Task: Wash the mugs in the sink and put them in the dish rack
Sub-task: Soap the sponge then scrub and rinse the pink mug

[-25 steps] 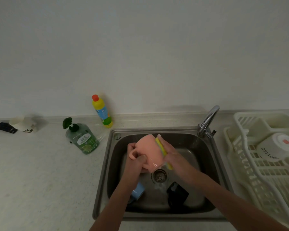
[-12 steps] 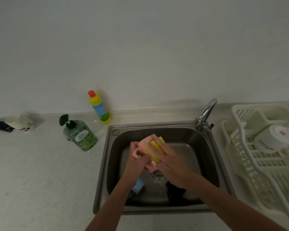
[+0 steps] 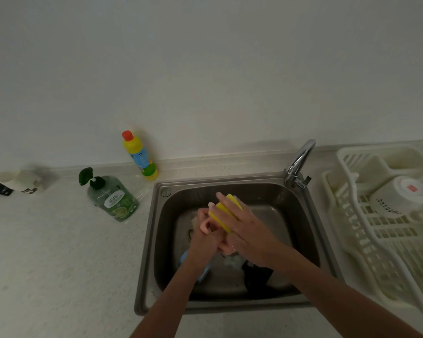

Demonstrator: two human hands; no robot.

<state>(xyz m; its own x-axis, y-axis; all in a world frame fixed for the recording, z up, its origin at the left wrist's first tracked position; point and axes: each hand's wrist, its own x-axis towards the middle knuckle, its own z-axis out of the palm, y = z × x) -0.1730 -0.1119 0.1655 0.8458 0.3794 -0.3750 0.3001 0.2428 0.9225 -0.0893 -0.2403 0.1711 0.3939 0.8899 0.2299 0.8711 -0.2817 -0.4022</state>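
While left hand (image 3: pixel 206 236) fingers grip the pink mug (image 3: pixel 205 226) mid-sink (image 3: pixel 310 230), right hand (image 3: pixel 248 231) holds the sponge (image 3: pixel 224 212).

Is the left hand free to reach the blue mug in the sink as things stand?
Probably not: the left hand grips the pink mug, and its forearm covers most of the blue mug.

My left hand (image 3: pixel 205 236) grips the pink mug (image 3: pixel 206 226) while my right hand (image 3: pixel 247 228) presses the yellow sponge (image 3: pixel 224 211) against it
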